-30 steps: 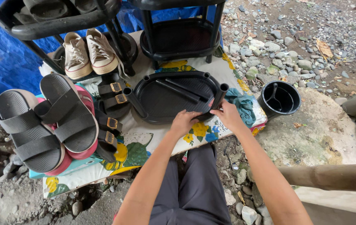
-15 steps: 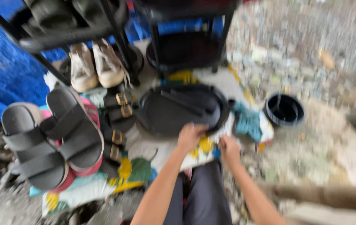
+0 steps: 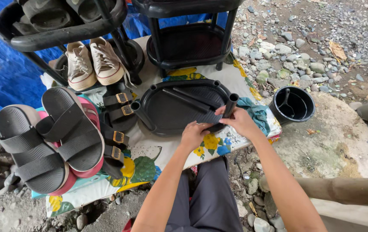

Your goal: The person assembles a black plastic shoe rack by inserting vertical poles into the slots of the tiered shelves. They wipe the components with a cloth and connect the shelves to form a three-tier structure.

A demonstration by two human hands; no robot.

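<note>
A black oval plastic shelf tray [image 3: 166,111] lies flat on a flowered cloth [image 3: 149,159] on the ground in front of me. Loose black tubes lie inside it. My right hand [image 3: 237,120] grips a short black tube [image 3: 230,105] standing at the tray's right corner socket. My left hand [image 3: 192,134] rests on the tray's near rim, fingers curled on its edge. A teal rag [image 3: 257,114] lies just right of the tray.
A black plastic rack [image 3: 188,43] stands behind the tray. White sneakers [image 3: 91,64], brown buckled sandals [image 3: 117,124] and black slides [image 3: 46,137] fill the left side. A black bucket [image 3: 292,105] sits on rocks to the right. Blue tarp [image 3: 3,73] lies behind; gravel surrounds.
My right hand has taken hold of the tube at the tray's right corner, and my left hand has settled on the near rim. The view has steadied after a blurred moment.
</note>
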